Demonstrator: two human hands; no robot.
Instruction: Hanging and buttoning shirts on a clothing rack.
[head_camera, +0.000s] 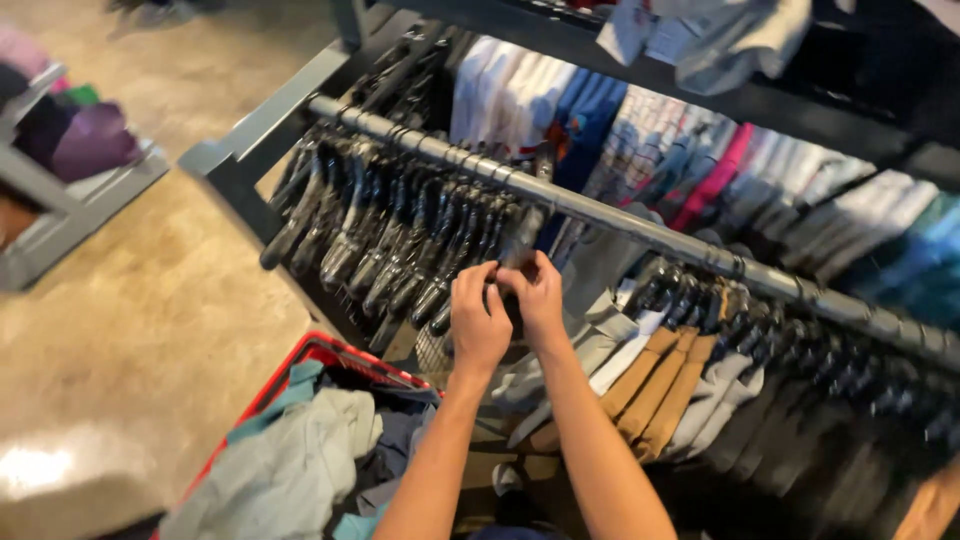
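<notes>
Both hands work together at the rail (640, 232). Left hand (478, 318) and right hand (538, 295) are curled shut, fingertips pinching the same black hanger (520, 238), which hangs off the rail roughly at mid-span. Two-handed pinch suggests they're working its clips; exact contact is hidden by the fingers.

Empty hangers (385, 235) are bunched toward the rail's left end, all hooks facing one way, so they stack tight. Trousers (655, 385), tan and grey, hang to the right of the hands, waistbands clipped.

Red basket (300, 365) sits on the floor under the rail's left part, full of loose clothes (300, 460), within arm's reach.

Upper shelf holds folded garments (720, 35).
</notes>
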